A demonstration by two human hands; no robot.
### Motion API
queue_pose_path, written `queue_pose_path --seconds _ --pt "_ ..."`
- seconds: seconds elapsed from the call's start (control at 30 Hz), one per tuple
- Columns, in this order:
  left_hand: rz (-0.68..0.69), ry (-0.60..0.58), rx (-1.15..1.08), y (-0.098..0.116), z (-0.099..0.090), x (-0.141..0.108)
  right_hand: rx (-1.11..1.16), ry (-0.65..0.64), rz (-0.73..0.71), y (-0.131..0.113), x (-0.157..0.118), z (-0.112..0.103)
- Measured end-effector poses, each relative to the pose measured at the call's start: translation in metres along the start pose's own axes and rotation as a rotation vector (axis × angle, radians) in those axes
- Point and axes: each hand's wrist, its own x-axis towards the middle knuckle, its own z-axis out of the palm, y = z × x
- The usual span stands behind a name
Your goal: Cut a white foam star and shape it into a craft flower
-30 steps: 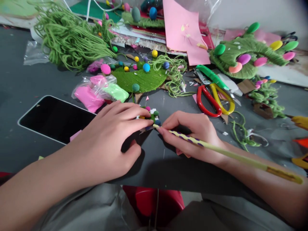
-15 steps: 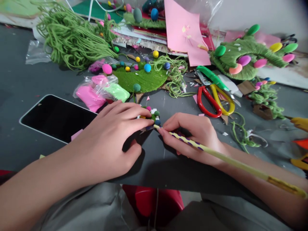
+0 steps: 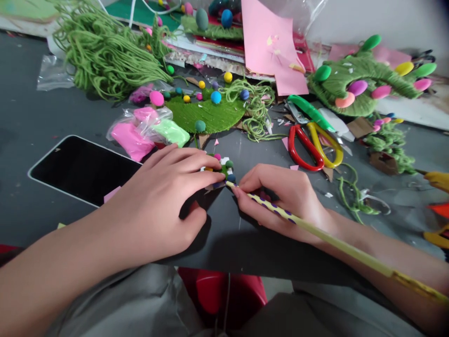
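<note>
Pencil (image 3: pixel 336 241) rear dipped; beaded piece (image 3: pixel 225 170) (half-hidden) under left fingers (image 3: pixel 206 179).

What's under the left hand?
The left hand partly covers a small green piece with coloured balls; its right side shows. The phone runs out of sight behind the hand. Beneath the palm is hidden.

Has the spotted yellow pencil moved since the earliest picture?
Yes. Judged against the red scissors handle, the spotted yellow pencil has swung its rear end toward the view's lower right; its front end remains beside the dark blue ball.
</note>
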Motion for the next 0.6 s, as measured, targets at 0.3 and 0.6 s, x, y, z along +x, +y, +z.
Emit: queue_pose_path --seconds 0.3,0.6 --pt "-0.026 0.007 -0.046 0.001 0.000 0.001 0.068 0.035 -0.029 -0.006 -0.004 -0.004" --pt "0.030 0.028 -0.022 -0.006 0.002 -0.001 0.155 0.038 0.114 -0.011 0.032 -0.055"
